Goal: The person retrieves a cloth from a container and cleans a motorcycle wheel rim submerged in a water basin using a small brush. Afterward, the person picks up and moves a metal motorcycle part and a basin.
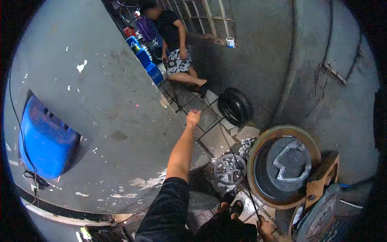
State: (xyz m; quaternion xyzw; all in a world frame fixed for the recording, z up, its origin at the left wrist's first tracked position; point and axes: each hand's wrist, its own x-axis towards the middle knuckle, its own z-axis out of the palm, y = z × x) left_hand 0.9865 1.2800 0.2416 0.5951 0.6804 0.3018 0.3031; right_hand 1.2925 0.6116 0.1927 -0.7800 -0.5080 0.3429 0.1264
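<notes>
My left hand (193, 117) is stretched forward above the tiled floor, its fingers closed. Whether anything is inside that fist is hidden. Low in the view, my right hand (266, 229) is wrapped round a thin black rod (252, 201), which slants up and left past a spoked metal wheel (230, 169). The wheel lies flat on the wet floor, with whitish foam or flakes beside it. To its right stands a round tub (258, 139) with a rusty rim, holding dark liquid and a grey metal bracket-shaped part (282, 173).
A black tyre (235, 107) leans near the right wall. Another person (171, 36) sits at the back beside blue containers (149, 66). A wooden piece (322, 181) and a round worn disc (320, 215) stand right of the tub. A blue box (46, 137) hangs on the left wall.
</notes>
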